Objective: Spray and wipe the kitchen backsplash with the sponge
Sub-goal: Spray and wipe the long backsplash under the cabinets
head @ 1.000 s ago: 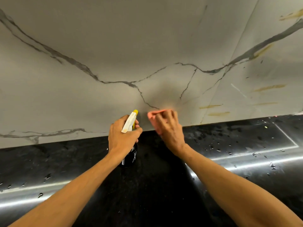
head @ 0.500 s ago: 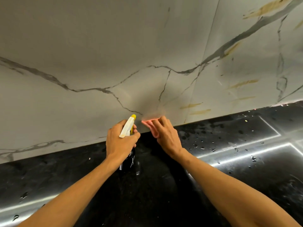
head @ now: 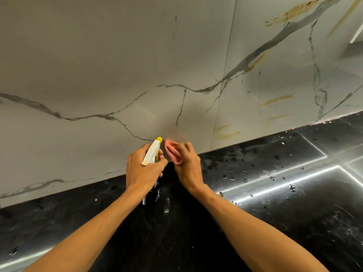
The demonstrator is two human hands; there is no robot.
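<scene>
White grey-veined backsplash [head: 117, 65] fills upper frame; brownish streaks at 2 o'clock. Black countertop [head: 294, 213] below, droplets scattered at 3 o'clock. Left hand [head: 141, 169] at centre, fingers curled round spray bottle [head: 152, 154], yellow nozzle toward wall. Right hand [head: 189, 167] just beside, at its 3 o'clock, fingers gripping folded pink sponge [head: 172, 152] at backsplash base; fingertips blurred.

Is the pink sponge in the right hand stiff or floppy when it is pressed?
Probably floppy: the sponge curls into a fold inside the right hand. Likely light, since one hand holds it up. Perhaps wet and slippery, as drops lie on the counter.
</scene>
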